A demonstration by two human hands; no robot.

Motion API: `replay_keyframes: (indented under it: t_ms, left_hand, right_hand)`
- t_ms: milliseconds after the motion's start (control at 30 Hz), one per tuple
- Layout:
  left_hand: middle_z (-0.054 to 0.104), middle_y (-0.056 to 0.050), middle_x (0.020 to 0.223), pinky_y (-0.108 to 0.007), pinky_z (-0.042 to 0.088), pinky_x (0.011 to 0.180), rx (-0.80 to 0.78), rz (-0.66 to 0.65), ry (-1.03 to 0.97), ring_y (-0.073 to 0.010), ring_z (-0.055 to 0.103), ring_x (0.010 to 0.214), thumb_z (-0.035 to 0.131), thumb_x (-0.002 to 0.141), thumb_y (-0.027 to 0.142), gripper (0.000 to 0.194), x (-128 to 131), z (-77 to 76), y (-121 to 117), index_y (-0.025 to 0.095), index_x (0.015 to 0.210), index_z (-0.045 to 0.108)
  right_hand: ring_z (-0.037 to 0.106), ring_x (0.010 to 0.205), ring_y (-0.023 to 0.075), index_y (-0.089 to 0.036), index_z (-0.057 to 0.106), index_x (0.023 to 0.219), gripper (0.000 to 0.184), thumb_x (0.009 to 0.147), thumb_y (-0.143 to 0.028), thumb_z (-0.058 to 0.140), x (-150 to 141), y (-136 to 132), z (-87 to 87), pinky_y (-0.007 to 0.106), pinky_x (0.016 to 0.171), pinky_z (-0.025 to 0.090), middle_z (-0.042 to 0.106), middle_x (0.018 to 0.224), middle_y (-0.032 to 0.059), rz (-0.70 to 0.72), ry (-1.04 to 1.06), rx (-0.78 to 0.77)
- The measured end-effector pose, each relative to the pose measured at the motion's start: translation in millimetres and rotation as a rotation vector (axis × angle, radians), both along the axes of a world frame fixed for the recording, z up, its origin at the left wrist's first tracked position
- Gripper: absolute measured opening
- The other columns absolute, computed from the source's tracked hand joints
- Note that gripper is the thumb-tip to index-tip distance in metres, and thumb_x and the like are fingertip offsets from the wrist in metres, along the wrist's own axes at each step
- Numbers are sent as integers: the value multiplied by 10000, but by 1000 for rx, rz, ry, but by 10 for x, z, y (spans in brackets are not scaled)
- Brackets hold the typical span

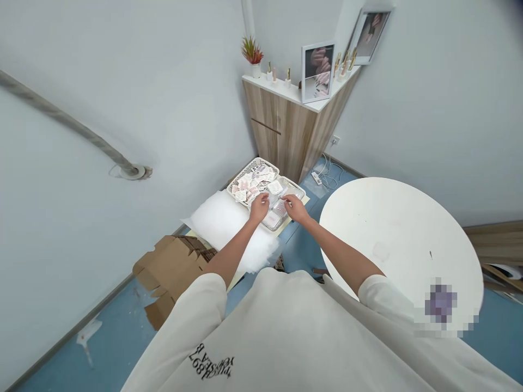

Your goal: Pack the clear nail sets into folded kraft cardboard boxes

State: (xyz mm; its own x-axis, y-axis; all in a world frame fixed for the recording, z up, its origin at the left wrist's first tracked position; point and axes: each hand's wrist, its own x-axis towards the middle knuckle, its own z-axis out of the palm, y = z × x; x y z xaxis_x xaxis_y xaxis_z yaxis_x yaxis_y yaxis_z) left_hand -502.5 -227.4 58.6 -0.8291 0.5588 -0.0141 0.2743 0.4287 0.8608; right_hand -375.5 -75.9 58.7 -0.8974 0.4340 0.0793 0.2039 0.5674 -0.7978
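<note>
Here, clear packets (pixel 281 207) lie in a shallow basket (pixel 303 194) between a person's left hand (pixel 259 207) and right hand (pixel 296 208). Both sets of fingers curl inward over the basket, though whether either hand pinches anything cannot be told. A perforated basket (pixel 265 164) heaped with small printed packs (pixel 261 175) sits alongside, probably so that both lots fall within easy reach. Beside them spread white sheets (pixel 220 215) and brown cardboard (pixel 174 267); farther out stand a wood-grained cabinet (pixel 281 120), topped by framed pictures (pixel 318 71), and a round white table (pixel 368 218).
</note>
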Motion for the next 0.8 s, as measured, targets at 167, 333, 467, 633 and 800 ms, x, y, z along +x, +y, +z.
replay_keyframes:
  t_ms: [167,333,467,633,800]
  left_hand:
    - [687,-92,1247,-344,481,1024,-213,43,79,-220,651,1125,556,917,170,324,-700,-223,-255,196,1228,643]
    - [636,-149,1318,-469,399,1061,-553,10,187,-341,545,1260,628,900,252,347,-1155,-375,-422,204,1243,613]
    - [660,-161,1219,-527,343,1062,-729,-129,212,-372,525,1243,689,866,280,262,-1393,-466,-428,191,1103,623]
    - [667,-163,1177,-532,311,1074,-792,-257,196,-378,561,1201,726,823,231,224,-1544,-587,-375,176,1020,634]
    - [679,-164,1160,-529,273,1111,-771,-302,270,-383,572,1204,729,812,185,309,-1594,-597,-323,176,1107,637]
  right_hand:
    - [565,1178,269,-205,661,1161,313,930,-189,450,-539,-148,40,438,1057,433,638,1233,109,106,-56,144]
    - [540,1203,309,-202,653,1213,343,949,-185,434,-885,-219,16,485,1042,424,617,1312,119,213,-140,208]
    - [537,1209,307,-200,651,1222,353,952,-179,425,-1052,-231,-26,479,1031,430,622,1305,117,241,-158,211]
    - [533,1232,288,-199,658,1217,356,953,-174,420,-1168,-221,-75,463,1060,421,619,1314,108,238,-161,199]
    - [542,1220,278,-208,659,1223,364,947,-178,423,-1226,-197,-76,454,1055,437,627,1298,99,235,-158,167]
